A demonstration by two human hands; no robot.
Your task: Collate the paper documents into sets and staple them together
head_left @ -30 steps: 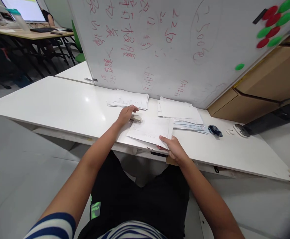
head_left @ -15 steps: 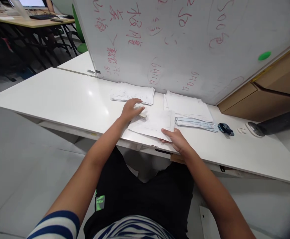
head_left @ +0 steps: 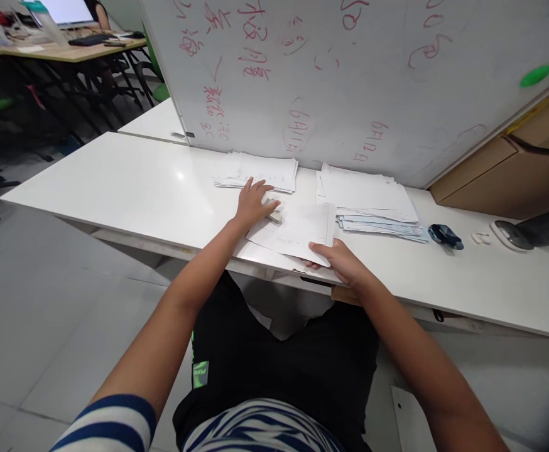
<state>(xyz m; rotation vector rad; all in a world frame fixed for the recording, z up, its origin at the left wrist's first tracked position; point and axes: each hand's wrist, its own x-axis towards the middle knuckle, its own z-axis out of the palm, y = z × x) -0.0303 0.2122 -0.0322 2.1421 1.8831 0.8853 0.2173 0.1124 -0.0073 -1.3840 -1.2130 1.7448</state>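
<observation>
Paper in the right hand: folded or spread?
Spread. The paper lies broad and nearly flat, no fold showing on top; the right hand pinches one corner.

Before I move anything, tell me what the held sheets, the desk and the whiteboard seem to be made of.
Sheets in the right hand: matte paper, judging by their thin edges. Desk: smooth, glossy white, perhaps laminate or painted board; light spots reflect off it. Whiteboard: smooth, faintly shiny, possibly coated metal, since a green disc, likely a magnet, clings to it.
</observation>
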